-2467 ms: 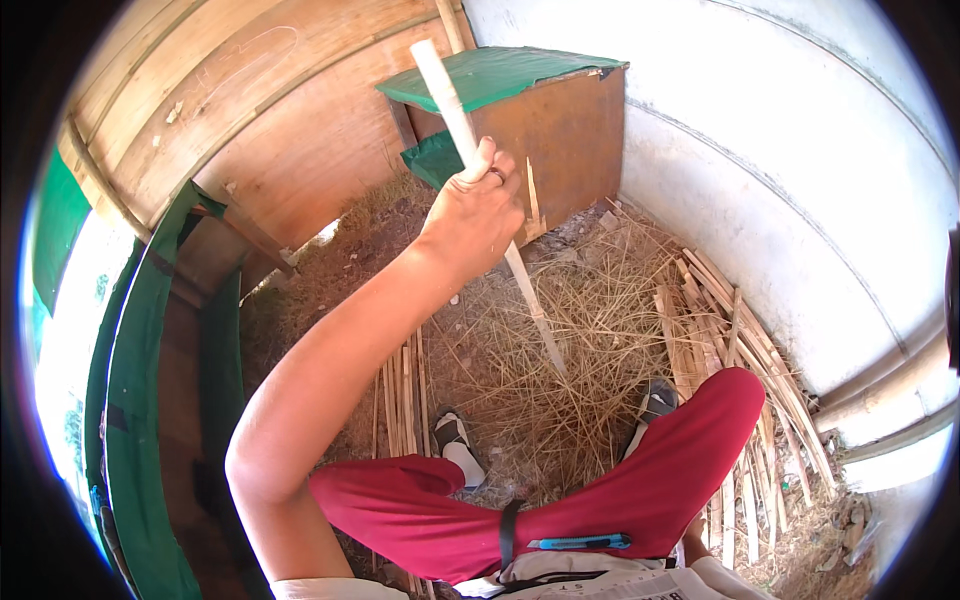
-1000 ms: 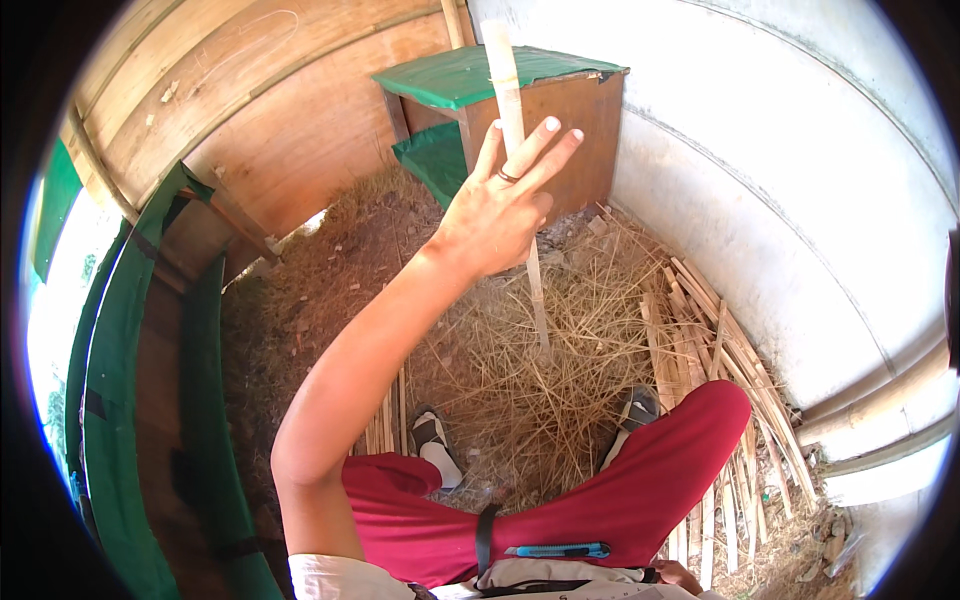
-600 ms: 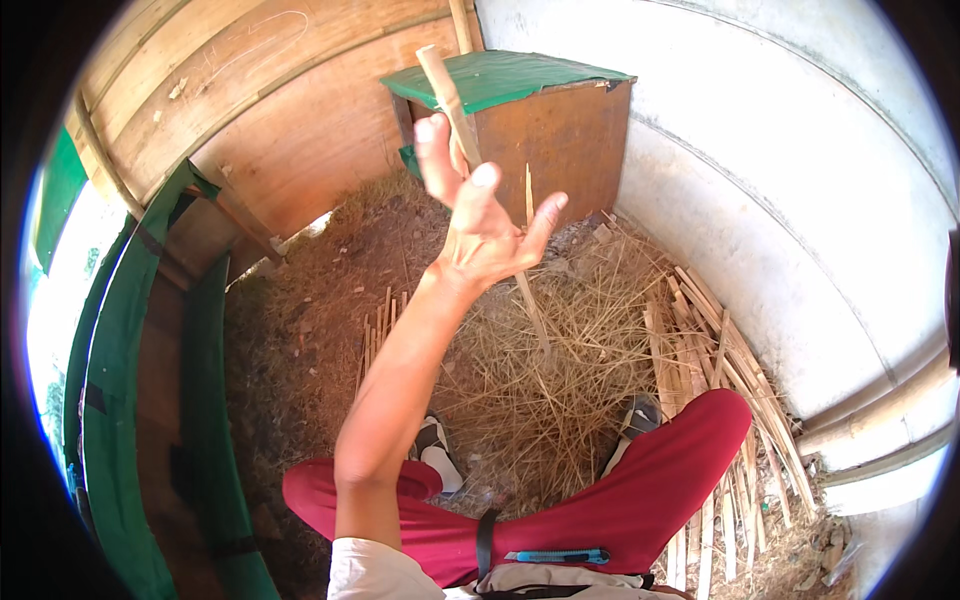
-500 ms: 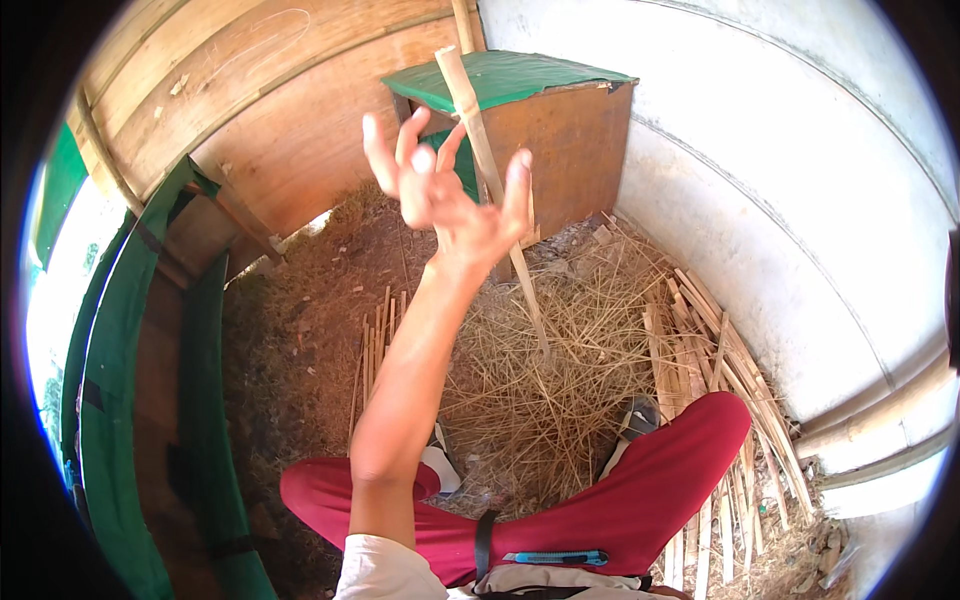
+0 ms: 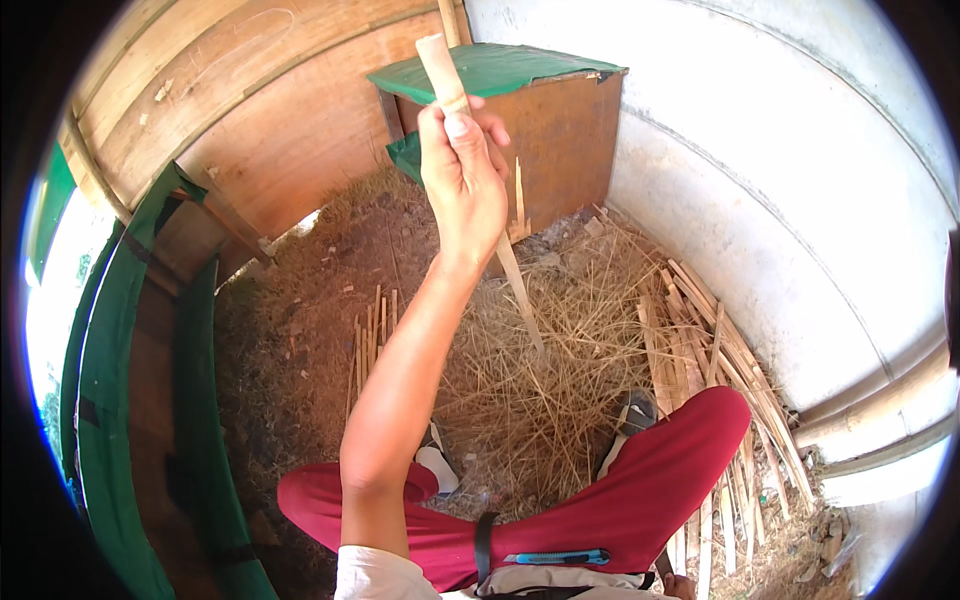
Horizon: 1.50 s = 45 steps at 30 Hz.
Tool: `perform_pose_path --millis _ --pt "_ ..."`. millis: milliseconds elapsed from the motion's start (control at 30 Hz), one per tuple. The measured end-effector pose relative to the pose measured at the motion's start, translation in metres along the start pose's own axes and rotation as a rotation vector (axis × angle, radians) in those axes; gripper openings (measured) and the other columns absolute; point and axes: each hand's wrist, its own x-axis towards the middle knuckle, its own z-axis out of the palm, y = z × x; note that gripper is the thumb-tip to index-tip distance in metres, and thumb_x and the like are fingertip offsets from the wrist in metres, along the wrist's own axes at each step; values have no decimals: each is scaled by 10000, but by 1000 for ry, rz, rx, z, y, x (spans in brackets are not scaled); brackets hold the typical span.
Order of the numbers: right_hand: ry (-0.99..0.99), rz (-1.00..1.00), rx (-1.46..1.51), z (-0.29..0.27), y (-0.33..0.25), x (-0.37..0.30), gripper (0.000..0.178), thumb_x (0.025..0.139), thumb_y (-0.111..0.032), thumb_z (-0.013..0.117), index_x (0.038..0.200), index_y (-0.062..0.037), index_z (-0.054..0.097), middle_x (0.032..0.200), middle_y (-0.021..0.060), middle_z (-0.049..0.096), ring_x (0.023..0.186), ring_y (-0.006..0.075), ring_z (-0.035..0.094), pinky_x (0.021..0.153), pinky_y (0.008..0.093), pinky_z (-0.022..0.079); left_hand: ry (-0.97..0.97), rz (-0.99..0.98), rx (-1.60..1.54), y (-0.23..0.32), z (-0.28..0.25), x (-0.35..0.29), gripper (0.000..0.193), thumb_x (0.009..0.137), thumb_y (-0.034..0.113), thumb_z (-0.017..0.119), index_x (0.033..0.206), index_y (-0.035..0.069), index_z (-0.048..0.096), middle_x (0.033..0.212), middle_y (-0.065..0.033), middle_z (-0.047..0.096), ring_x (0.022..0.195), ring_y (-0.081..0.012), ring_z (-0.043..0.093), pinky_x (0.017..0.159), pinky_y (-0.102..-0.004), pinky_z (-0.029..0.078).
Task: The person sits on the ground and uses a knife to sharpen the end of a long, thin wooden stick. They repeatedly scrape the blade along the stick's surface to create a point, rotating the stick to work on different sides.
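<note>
With our left hand (image 5: 462, 175) clenched around a raised bamboo strip (image 5: 520, 290), several split strips (image 5: 372, 330) already lie on the straw (image 5: 540, 400); more remain.

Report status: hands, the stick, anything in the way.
Left hand raised, shut on bamboo stick. Right hand out of view. Stick tilted, lower tip above straw pile. Green-topped wooden box close behind.

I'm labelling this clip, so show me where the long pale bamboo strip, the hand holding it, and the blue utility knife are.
long pale bamboo strip (image 5: 519, 290): head view, lower shaft below the hand.
left hand (image 5: 462, 175): head view, back of the hand, closed around the strip.
blue utility knife (image 5: 556, 557): head view, middle of its handle at the waist.
</note>
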Motion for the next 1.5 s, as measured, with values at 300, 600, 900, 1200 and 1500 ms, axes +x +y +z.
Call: perform_pose_path --millis 300,600,900,1200,1500 --pt "448 -284 55 -38 -25 -3 387 913 -222 502 666 61 596 576 114 545 531 171 447 521 404 354 -126 -249 -291 -2 11 2 471 1058 517 338 876 98 454 610 27 351 487 -61 312 437 -239 257" --pt "920 -888 14 -189 -277 -122 573 1073 -401 367 816 45 619 534 38 381 489 136 383 470 350 276 -129 -273 -303 2 27 1 478 1051 522 375 825 105 428 638 27 351 507 -56 279 439 -232 223" --pt "824 -1497 -349 -85 -470 -168 416 1029 -337 510 811 -19 665 477 101 534 373 223 524 373 384 402 -70 -198 -276 -2 48 -5 475 1048 493 415 784 98 427 643 27 373 492 -51 312 416 -231 228" --pt "785 -1586 -302 -18 -552 -194 350 1002 -248 553 756 -15 639 430 96 522 351 246 536 353 387 413 13 -168 -229 -2 62 -7 507 1048 496 413 747 89 420 590 27 361 464 -57 337 398 -234 244" --pt "643 -1469 -165 51 -533 -117 385 992 -251 553 722 14 628 468 192 550 434 346 613 412 457 464 30 -269 -310 1 45 -2 536 1035 537 412 753 82 413 571 17 334 432 -64 289 396 -255 205"
